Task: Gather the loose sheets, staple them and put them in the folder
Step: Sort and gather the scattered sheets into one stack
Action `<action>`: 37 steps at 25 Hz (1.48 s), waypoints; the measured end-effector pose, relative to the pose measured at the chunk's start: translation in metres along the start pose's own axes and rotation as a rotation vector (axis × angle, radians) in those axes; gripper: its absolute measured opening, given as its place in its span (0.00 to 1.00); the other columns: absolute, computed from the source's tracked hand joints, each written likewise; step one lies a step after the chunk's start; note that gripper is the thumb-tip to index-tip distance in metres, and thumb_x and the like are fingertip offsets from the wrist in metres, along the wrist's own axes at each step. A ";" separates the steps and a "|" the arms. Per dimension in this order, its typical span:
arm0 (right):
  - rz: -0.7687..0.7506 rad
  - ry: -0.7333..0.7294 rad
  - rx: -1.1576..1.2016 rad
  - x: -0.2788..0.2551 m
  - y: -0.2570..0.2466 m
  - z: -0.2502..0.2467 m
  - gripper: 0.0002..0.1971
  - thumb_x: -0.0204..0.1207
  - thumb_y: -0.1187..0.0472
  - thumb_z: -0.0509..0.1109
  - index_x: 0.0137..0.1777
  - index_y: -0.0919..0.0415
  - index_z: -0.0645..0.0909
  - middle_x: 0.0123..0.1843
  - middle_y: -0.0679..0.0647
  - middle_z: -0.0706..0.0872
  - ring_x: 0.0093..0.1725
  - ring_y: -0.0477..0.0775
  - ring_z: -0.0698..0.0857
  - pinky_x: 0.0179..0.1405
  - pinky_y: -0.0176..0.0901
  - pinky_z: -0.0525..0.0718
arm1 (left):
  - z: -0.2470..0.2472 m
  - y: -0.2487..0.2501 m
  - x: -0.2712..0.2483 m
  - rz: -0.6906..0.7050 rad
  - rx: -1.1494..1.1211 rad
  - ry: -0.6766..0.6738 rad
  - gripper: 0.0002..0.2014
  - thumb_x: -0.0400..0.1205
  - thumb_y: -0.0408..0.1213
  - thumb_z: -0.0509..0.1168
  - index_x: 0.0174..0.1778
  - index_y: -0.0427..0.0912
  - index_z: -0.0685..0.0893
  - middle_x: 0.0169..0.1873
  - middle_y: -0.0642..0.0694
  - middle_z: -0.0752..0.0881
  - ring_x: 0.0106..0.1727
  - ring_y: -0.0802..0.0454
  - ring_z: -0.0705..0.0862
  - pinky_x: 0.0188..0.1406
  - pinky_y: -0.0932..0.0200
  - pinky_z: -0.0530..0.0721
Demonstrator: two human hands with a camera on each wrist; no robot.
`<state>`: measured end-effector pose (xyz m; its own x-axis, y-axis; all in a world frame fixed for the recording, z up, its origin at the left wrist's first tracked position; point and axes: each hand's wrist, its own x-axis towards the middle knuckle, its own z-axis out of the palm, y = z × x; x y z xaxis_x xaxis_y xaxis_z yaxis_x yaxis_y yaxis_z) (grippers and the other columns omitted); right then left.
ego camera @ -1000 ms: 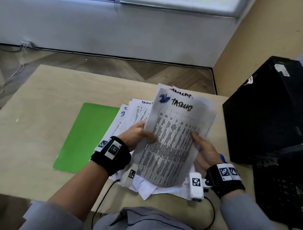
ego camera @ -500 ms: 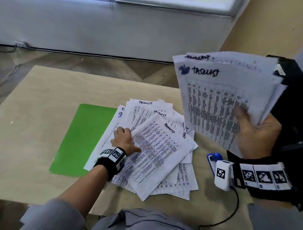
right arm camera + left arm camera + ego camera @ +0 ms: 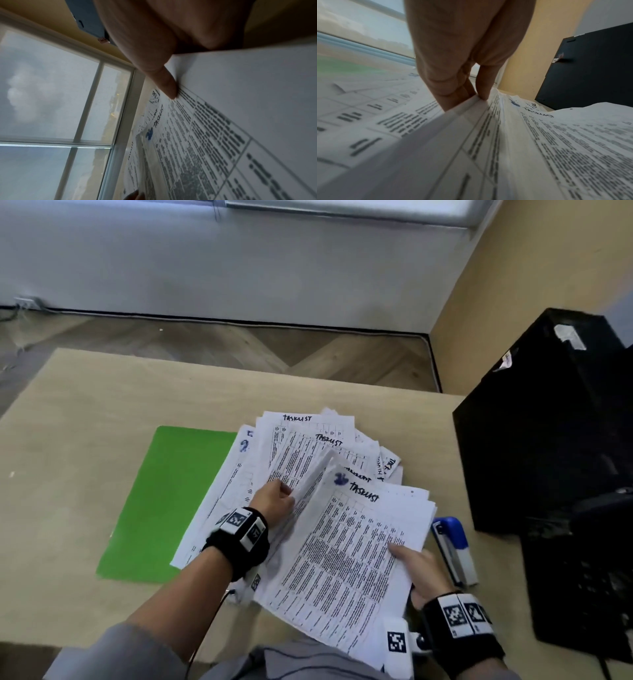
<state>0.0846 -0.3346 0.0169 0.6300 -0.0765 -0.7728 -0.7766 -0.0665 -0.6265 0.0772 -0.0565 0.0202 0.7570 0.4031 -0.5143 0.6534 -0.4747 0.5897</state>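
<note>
The right hand grips the gathered stack, thumb on top; the left hand pinches one sheet's edge. That thin pinch could slip, or drag the loose sheets askew. The green folder lies shut, seemingly empty. The stapler waits beside the stack.
</note>
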 end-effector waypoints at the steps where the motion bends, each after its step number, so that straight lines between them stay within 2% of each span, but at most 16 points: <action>1: -0.009 0.002 0.024 0.002 -0.005 -0.001 0.10 0.79 0.72 0.69 0.59 0.71 0.83 0.50 0.68 0.90 0.49 0.68 0.89 0.54 0.64 0.86 | -0.002 0.000 -0.001 -0.005 -0.020 -0.020 0.06 0.78 0.33 0.67 0.49 0.41 0.85 0.42 0.44 0.85 0.44 0.47 0.81 0.42 0.62 0.74; 5: -0.076 0.066 0.135 0.007 -0.011 -0.002 0.15 0.74 0.73 0.73 0.61 0.66 0.81 0.53 0.65 0.90 0.51 0.67 0.90 0.51 0.59 0.87 | -0.012 0.004 -0.010 -0.066 -0.330 -0.070 0.08 0.69 0.31 0.79 0.36 0.43 0.85 0.33 0.45 0.87 0.37 0.47 0.84 0.36 0.57 0.82; 7: -0.119 0.059 0.129 0.007 -0.012 -0.002 0.14 0.73 0.74 0.75 0.57 0.62 0.83 0.52 0.63 0.91 0.50 0.65 0.90 0.53 0.61 0.87 | -0.017 0.007 -0.019 -0.060 -0.445 -0.071 0.10 0.68 0.31 0.81 0.38 0.42 0.86 0.34 0.43 0.88 0.34 0.49 0.85 0.37 0.54 0.84; 9: -0.220 0.029 0.086 0.003 -0.015 -0.001 0.13 0.74 0.74 0.74 0.51 0.57 0.84 0.50 0.61 0.91 0.49 0.64 0.90 0.57 0.63 0.86 | -0.018 0.004 -0.021 -0.067 -0.537 -0.075 0.10 0.70 0.34 0.80 0.43 0.39 0.87 0.30 0.47 0.88 0.28 0.55 0.84 0.32 0.63 0.81; 12: -0.457 -0.010 -0.022 -0.007 -0.018 0.005 0.13 0.73 0.73 0.75 0.48 0.53 0.86 0.48 0.55 0.92 0.49 0.57 0.90 0.56 0.53 0.86 | -0.018 -0.005 -0.020 -0.127 -0.698 0.026 0.12 0.78 0.32 0.72 0.30 0.38 0.80 0.13 0.54 0.79 0.14 0.61 0.76 0.15 0.73 0.71; 14: -0.544 -0.142 0.032 -0.016 -0.021 0.005 0.11 0.68 0.73 0.76 0.37 0.54 0.85 0.44 0.56 0.91 0.47 0.58 0.87 0.51 0.47 0.85 | -0.015 -0.019 -0.014 -0.194 -0.730 0.080 0.12 0.79 0.31 0.71 0.29 0.38 0.81 0.16 0.51 0.79 0.20 0.53 0.76 0.21 0.69 0.73; 16: -0.552 -0.251 0.140 -0.025 -0.022 0.001 0.12 0.66 0.75 0.69 0.28 0.58 0.83 0.41 0.61 0.92 0.48 0.63 0.88 0.50 0.52 0.87 | -0.016 -0.033 -0.009 -0.192 -0.715 0.094 0.10 0.79 0.30 0.70 0.31 0.38 0.83 0.24 0.43 0.82 0.29 0.50 0.77 0.32 0.61 0.75; 18: -0.570 -0.310 0.203 -0.027 -0.020 -0.006 0.13 0.66 0.74 0.63 0.26 0.61 0.84 0.38 0.64 0.91 0.50 0.63 0.90 0.49 0.48 0.89 | -0.017 -0.039 -0.005 -0.193 -0.732 0.044 0.01 0.75 0.27 0.71 0.40 0.34 0.87 0.36 0.36 0.85 0.40 0.45 0.82 0.42 0.54 0.79; 19: -0.574 -0.330 0.215 -0.025 -0.018 -0.009 0.13 0.66 0.73 0.64 0.26 0.61 0.84 0.37 0.64 0.91 0.50 0.63 0.91 0.50 0.47 0.89 | -0.018 -0.039 -0.006 -0.197 -0.748 0.026 0.05 0.74 0.28 0.71 0.44 0.32 0.87 0.38 0.35 0.85 0.42 0.45 0.83 0.43 0.55 0.81; 22: -0.489 -0.223 0.213 -0.011 -0.006 -0.008 0.06 0.59 0.69 0.75 0.36 0.60 0.88 0.44 0.66 0.91 0.51 0.71 0.88 0.57 0.63 0.86 | -0.021 -0.034 -0.015 -0.179 -0.806 -0.009 0.06 0.79 0.25 0.68 0.37 0.35 0.82 0.27 0.41 0.86 0.26 0.50 0.83 0.23 0.68 0.79; 24: -0.380 -0.111 0.244 0.000 0.002 -0.005 0.17 0.61 0.71 0.78 0.52 0.66 0.87 0.52 0.72 0.89 0.54 0.76 0.87 0.62 0.73 0.82 | -0.021 -0.029 -0.023 -0.200 -0.947 -0.026 0.02 0.83 0.26 0.65 0.46 0.35 0.81 0.36 0.39 0.88 0.29 0.51 0.87 0.20 0.68 0.81; 26: -0.319 -0.082 0.281 0.003 0.002 0.000 0.18 0.67 0.76 0.73 0.58 0.68 0.85 0.56 0.70 0.89 0.57 0.72 0.88 0.64 0.70 0.82 | -0.022 -0.028 -0.025 -0.211 -0.998 -0.026 0.06 0.83 0.27 0.65 0.55 0.32 0.80 0.43 0.35 0.87 0.31 0.50 0.87 0.21 0.68 0.83; 30: -0.284 -0.102 0.259 -0.008 -0.010 0.009 0.14 0.73 0.80 0.62 0.45 0.63 0.85 0.40 0.55 0.90 0.44 0.60 0.86 0.48 0.53 0.82 | -0.031 -0.026 -0.029 -0.141 -0.957 -0.211 0.04 0.82 0.22 0.63 0.42 0.26 0.81 0.26 0.37 0.87 0.21 0.51 0.87 0.20 0.63 0.85; 31: -0.272 -0.117 0.270 -0.010 -0.014 0.013 0.14 0.74 0.81 0.59 0.42 0.63 0.81 0.38 0.55 0.87 0.42 0.58 0.83 0.44 0.50 0.80 | -0.034 -0.026 -0.030 -0.083 -0.901 -0.265 0.02 0.80 0.21 0.65 0.45 0.26 0.82 0.28 0.36 0.89 0.24 0.49 0.88 0.24 0.61 0.87; 34: -0.308 -0.083 0.272 -0.009 -0.019 0.020 0.12 0.70 0.83 0.57 0.39 0.67 0.75 0.36 0.55 0.85 0.43 0.56 0.84 0.45 0.44 0.82 | -0.040 -0.024 -0.028 0.086 -0.617 -0.382 0.16 0.70 0.27 0.72 0.53 0.29 0.86 0.44 0.33 0.92 0.41 0.40 0.92 0.38 0.51 0.90; 37: -0.374 0.091 0.171 -0.007 -0.015 0.019 0.11 0.68 0.82 0.65 0.41 0.67 0.81 0.31 0.51 0.89 0.40 0.56 0.84 0.40 0.40 0.82 | -0.042 -0.025 -0.018 0.074 -0.588 -0.252 0.13 0.70 0.30 0.71 0.47 0.26 0.87 0.38 0.37 0.91 0.38 0.45 0.89 0.42 0.53 0.88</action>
<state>0.0914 -0.3144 0.0296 0.8605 -0.1664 -0.4815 -0.4788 0.0590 -0.8760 0.0478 -0.0191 0.0410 0.8223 0.1556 -0.5474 0.5480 0.0426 0.8354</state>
